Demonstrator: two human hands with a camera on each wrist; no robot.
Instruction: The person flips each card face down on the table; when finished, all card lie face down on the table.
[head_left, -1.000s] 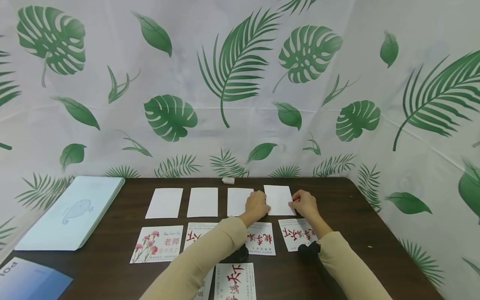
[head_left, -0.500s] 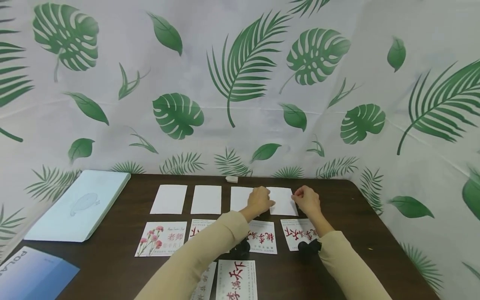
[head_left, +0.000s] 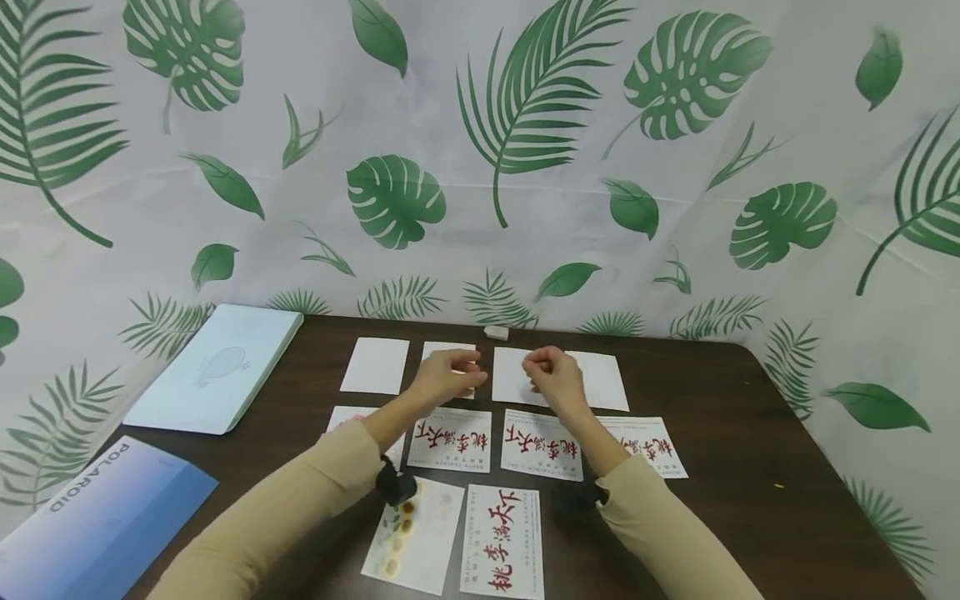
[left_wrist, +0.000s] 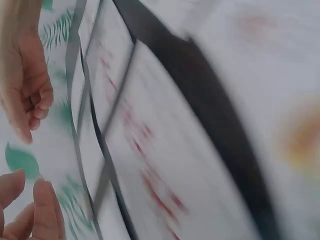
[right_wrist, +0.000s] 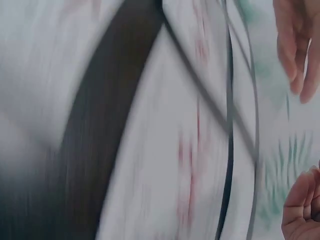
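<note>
My left hand (head_left: 447,377) is over the second blank white card (head_left: 437,348) of the back row, its fingers relaxed and holding nothing. Facing it, my right hand (head_left: 557,379) hovers over the third blank card (head_left: 508,379), fingers loosely curled around nothing. A fourth blank card (head_left: 606,383) lies edge to edge with the third, and one more blank card (head_left: 375,365) is at the left. In the left wrist view, fingertips of my left hand (left_wrist: 35,210) point toward my right hand (left_wrist: 29,85). Both wrist views are blurred.
In front lies a row of printed cards with red characters (head_left: 450,439). Nearer are a sunflower card (head_left: 416,537) and another red-character card (head_left: 502,542). At left are a pale blue box (head_left: 217,367) and a blue POLAROID booklet (head_left: 112,517). A small white block (head_left: 497,332) sits behind.
Both hands have let go of the fourth blank card and moved left, the left hand now over the second card. The third and fourth cards now lie together. The head view has shifted.
</note>
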